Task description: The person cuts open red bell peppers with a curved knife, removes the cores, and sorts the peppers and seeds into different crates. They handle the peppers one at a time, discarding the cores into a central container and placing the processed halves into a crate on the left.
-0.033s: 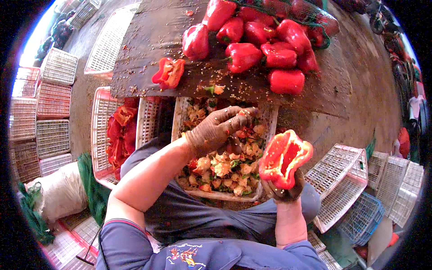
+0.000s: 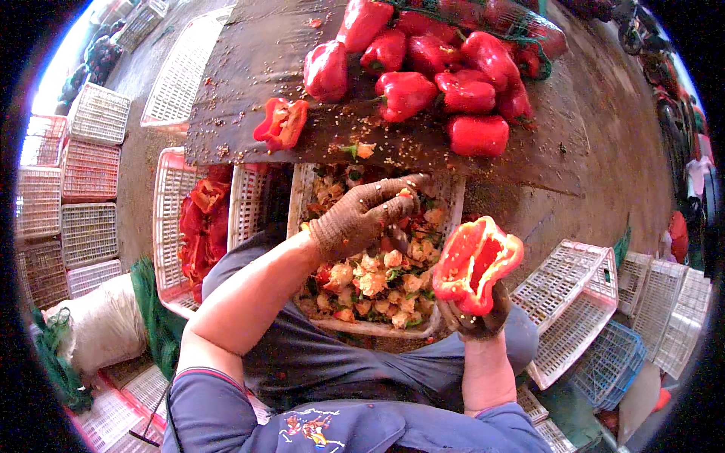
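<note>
One hollow, glossy red bell pepper (image 2: 476,264) sits in your brown-gloved right hand (image 2: 480,321), three o'clock of the white plastic crate (image 2: 370,327); your brown-gloved left hand (image 2: 359,217) curls above it, hold unclear. Slack right fingers could drop the pepper.

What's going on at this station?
A person sits at a dark board, wearing gloves on both hands. The right hand holds up a cut pepper, its hollow side showing. The left hand is over a crate of pale cores; whether it grips anything is unclear. Whole red peppers sit on the board, with an opened one apart from them. Opened peppers also lie in the crate on the left.
</note>
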A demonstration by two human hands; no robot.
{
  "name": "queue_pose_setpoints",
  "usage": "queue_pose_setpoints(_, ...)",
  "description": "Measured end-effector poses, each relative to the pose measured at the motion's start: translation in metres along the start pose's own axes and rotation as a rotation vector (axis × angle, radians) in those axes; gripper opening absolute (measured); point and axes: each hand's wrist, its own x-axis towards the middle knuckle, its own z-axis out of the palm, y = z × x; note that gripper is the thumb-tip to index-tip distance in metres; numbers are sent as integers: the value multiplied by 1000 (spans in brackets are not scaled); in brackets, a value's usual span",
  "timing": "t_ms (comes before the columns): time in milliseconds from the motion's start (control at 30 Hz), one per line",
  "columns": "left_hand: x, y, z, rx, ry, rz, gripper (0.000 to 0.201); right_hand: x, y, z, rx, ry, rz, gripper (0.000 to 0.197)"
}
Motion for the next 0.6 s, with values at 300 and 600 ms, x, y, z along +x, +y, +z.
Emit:
queue_pose_setpoints(300, -23, 49, 20, 164, -179, 282, 32, -27, 11, -52, 40, 7, -12, 62)
queue_pose_setpoints(600, -54, 39, 61, 545, -326, 341, 19, -11, 23, -36, 65, -52, 100, 67)
